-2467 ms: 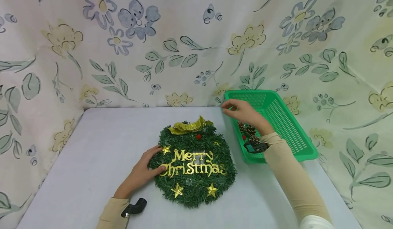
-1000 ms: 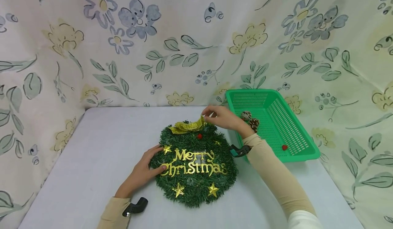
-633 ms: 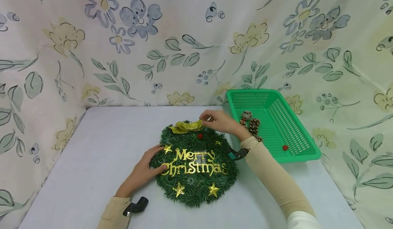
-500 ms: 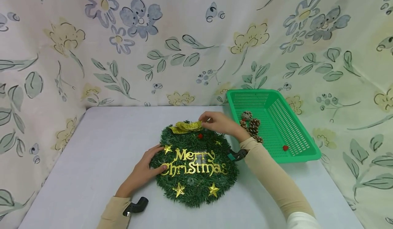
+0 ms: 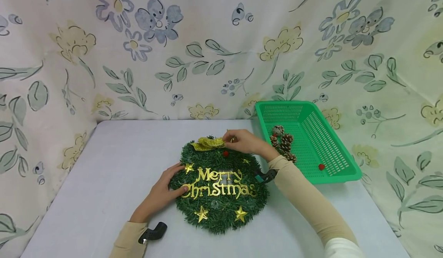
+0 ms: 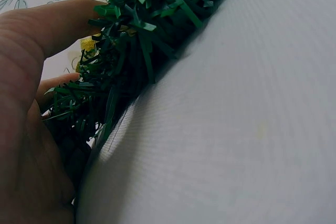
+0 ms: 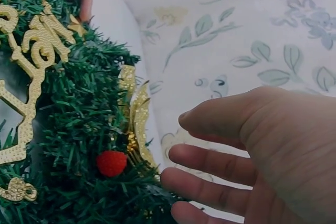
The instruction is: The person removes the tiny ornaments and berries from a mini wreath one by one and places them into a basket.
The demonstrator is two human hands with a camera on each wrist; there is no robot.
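Observation:
A green Christmas wreath (image 5: 221, 212) lies on the table, bearing gold "Merry Christmas" lettering (image 5: 218, 188), gold stars (image 5: 201, 214) and a red berry (image 5: 225, 153). The left hand (image 5: 160, 192) holds the wreath at its left edge, thumb on top by the lettering. In the left wrist view, greenery sits between the thumb (image 6: 58, 22) and the other fingers. At the wreath's top is a gold ribbon bow (image 5: 207, 143). The right hand (image 5: 247, 141) is at the bow's right end; in the right wrist view its thumb and fingers stand apart beside the bow (image 7: 139, 124), with nothing visibly pinched.
A green plastic basket (image 5: 346, 175) stands right of the wreath, near the patterned cloth (image 5: 221, 58) behind the table. Inside it are several pine cones (image 5: 286, 142) at its left side and a red berry (image 5: 321, 167). White cloth covers the table (image 5: 104, 181).
The right hand has moved left from over the basket's edge to the bow, then slightly down and left. The ribbon's raised right end now lies lower. The left hand has stayed on the wreath.

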